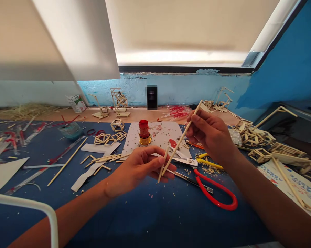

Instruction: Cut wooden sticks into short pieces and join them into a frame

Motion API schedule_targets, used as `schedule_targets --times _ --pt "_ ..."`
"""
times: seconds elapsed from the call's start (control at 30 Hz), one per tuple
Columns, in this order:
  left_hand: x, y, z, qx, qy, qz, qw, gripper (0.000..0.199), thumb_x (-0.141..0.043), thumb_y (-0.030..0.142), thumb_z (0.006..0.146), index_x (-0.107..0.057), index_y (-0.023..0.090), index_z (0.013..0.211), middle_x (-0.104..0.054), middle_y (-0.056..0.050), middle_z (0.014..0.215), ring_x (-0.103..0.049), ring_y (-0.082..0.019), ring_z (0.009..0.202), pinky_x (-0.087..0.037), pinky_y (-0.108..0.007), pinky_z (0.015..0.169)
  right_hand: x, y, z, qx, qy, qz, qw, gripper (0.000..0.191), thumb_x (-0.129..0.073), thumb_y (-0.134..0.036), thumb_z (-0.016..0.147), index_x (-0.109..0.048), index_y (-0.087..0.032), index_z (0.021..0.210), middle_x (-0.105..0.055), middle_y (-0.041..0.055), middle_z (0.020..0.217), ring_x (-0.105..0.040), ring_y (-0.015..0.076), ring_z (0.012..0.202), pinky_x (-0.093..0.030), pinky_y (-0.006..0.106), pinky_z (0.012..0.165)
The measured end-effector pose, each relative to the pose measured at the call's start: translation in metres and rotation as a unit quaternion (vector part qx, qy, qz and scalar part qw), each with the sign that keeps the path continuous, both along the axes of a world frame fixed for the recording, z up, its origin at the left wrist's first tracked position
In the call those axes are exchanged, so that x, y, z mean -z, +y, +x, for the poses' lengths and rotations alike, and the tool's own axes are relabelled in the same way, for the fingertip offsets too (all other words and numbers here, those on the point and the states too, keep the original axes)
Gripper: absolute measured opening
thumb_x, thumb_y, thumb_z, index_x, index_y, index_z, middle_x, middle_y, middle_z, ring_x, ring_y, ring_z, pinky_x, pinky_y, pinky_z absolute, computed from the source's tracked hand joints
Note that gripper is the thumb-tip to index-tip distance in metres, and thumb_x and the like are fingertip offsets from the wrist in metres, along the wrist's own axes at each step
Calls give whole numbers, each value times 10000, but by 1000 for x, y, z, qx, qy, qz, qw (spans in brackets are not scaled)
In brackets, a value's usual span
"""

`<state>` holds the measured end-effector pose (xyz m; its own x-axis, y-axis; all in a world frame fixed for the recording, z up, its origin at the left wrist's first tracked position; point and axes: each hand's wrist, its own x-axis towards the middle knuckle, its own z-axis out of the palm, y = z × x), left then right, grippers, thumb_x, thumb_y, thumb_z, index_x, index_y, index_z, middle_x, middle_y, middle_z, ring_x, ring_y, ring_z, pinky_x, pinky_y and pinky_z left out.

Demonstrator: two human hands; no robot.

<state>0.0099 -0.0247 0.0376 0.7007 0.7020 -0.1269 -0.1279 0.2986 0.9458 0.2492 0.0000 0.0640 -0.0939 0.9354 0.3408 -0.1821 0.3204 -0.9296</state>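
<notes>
My left hand pinches a short wooden stick between thumb and fingers. Higher up and to the right, my right hand grips the upper part of a long thin wooden stick, which slants down to the left. Its lower end lies beside the short stick at my left fingertips; whether the two touch I cannot tell. Beneath my hands rest red-handled scissors and a cutter knife. A red candle on a gold base stands behind, on a white sheet strewn with bits.
Small stick frames and loose sticks lie left of the sheet. More stick structures pile up at right. Yellow-handled pliers lie by wood crumbs. A plastic cup and glue strips are at left; a white bent tube crosses the lower left.
</notes>
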Motion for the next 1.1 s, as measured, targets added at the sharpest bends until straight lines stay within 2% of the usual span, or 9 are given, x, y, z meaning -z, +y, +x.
schedule_targets --times 0.13,0.23,0.3,0.4,0.57,0.67,0.8,0.9,1.1 --pt "4 3 1 -23 26 13 999 214 -715 371 944 -657 173 1000 -792 -86 1007 -767 -202 909 -601 -308 827 3 -2 0 18 -16 44 999 139 -618 -305 999 -653 -225 891 -595 -8 694 -547 113 571 -459 238 499" --pt "6 8 0 -75 47 50 995 263 -740 407 914 -675 161 978 -767 -93 1053 -751 -227 954 -600 -339 855 6 -7 2 82 -42 206 974 84 -612 -264 997 -680 -246 952 -648 32 912 -644 173 829 -554 326 727" --pt "7 12 -2 -120 56 60 989 285 -756 415 897 -680 156 989 -732 -93 1134 -747 -235 964 -604 -341 848 9 -12 2 62 -98 294 949 124 -577 -208 1004 -680 -268 1038 -676 39 968 -656 199 895 -555 378 796" --pt "10 13 -4 -137 71 38 987 307 -758 418 892 -665 150 1008 -678 -107 1249 -751 -206 878 -608 -323 800 16 -19 -2 2 -183 311 933 177 -574 -143 974 -683 -264 1045 -670 14 847 -596 159 676 -518 338 615" --pt "13 12 -4 -162 50 28 985 255 -754 386 897 -655 171 992 -642 -37 1130 -705 -164 882 -602 -329 835 24 -22 -2 186 -211 431 858 203 -630 -81 833 -721 -262 838 -599 -34 593 -455 118 443 -369 297 415" --pt "13 14 -5 -159 41 19 986 234 -765 360 883 -656 168 964 -614 -2 941 -677 -153 835 -592 -316 811 24 -19 3 223 -229 358 877 291 -610 -66 866 -766 -299 941 -679 -36 649 -567 127 474 -451 289 456" --pt "15 20 -8 -137 80 56 986 259 -768 376 868 -676 154 963 -640 -24 916 -659 -170 856 -580 -307 795 26 -12 2 29 -308 275 910 390 -540 -68 938 -731 -268 1213 -770 3 879 -676 132 655 -537 282 631" --pt "19 25 -8 -132 101 86 982 278 -758 402 872 -685 151 966 -661 -37 934 -651 -176 884 -576 -308 809 34 -7 -8 -62 -350 215 910 319 -560 -99 957 -756 -251 1157 -784 15 973 -715 148 816 -533 273 739" --pt "33 28 -4 -123 113 109 980 316 -772 443 846 -692 155 951 -677 -25 921 -659 -167 849 -575 -317 827 53 -4 -26 -37 -393 149 906 163 -609 -109 940 -718 -227 970 -733 -32 833 -641 116 714 -459 232 690"
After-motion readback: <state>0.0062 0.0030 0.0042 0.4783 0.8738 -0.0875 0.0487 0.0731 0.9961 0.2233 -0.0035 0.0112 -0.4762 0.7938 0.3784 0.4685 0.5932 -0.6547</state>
